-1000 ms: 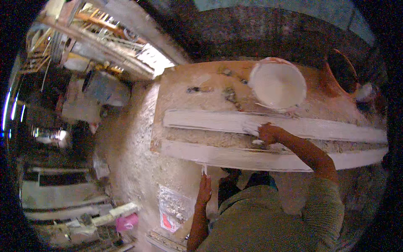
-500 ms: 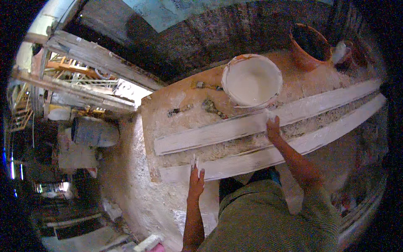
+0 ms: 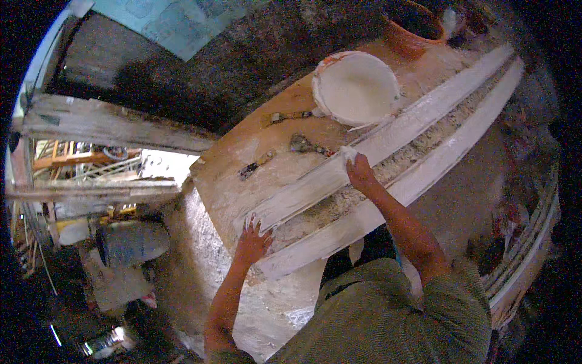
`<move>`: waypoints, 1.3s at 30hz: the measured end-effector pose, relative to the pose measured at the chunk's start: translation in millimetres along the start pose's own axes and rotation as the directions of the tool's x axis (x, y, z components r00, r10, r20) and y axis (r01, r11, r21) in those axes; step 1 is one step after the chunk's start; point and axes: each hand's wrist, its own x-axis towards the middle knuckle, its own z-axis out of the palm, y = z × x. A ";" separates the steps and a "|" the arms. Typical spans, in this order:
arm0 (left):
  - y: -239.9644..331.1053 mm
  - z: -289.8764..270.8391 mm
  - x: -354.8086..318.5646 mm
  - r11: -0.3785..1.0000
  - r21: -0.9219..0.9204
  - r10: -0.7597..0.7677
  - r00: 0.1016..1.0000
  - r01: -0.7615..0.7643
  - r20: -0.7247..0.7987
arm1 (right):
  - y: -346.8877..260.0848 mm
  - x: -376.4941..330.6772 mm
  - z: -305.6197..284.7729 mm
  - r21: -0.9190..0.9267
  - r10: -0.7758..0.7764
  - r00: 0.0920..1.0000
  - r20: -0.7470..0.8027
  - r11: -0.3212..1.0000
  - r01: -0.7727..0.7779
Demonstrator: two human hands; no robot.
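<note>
Two long white-coated boards (image 3: 418,118) lie side by side on a worktable, with a rough, crumbly grey-brown gap between them. At the left end of the farther board, my left hand (image 3: 253,244) rests with its fingers spread and their tips whitened. Farther along that board, my right hand (image 3: 362,173) presses down with fingers bent together. Something pale shows at its fingertips, too small to name. Behind the boards stands a round bucket (image 3: 323,97) of thick off-white liquid, its rim smeared with white. To its left lie several brushes, one of them a dirty paintbrush (image 3: 306,144).
An orange tub (image 3: 403,39), dark inside, stands at the far right of the brown tabletop (image 3: 233,151). Beyond the table rises a dark, stained wall. On the left are a wooden beam (image 3: 115,124) and a bulky grey sack-like shape (image 3: 130,242).
My right hand has slid left along the farther board, away from beside the bucket. My left hand has gone from above the nearer board's end onto the farther board's end. The view has turned.
</note>
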 end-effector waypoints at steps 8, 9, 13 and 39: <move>-9.5 -21.6 73.1 0.948 0.066 0.310 0.950 -0.312 0.041 | 21.0 -27.6 -89.4 -0.006 0.494 0.860 -0.129 0.867 -0.499; -3.8 -23.6 85.2 0.938 0.080 0.335 0.941 -0.338 0.059 | 27.9 -35.1 -101.3 0.050 0.556 0.822 -0.126 0.831 -0.555; 30.6 -33.5 143.5 0.919 0.041 0.394 0.918 -0.392 -0.048 | 48.6 -59.5 -128.7 0.090 0.682 0.675 -0.280 0.719 -0.689; 12.4 22.2 71.9 0.986 -0.028 0.164 0.985 -0.166 -0.056 | -66.7 -37.2 9.2 -0.480 0.448 0.764 0.464 0.852 -0.208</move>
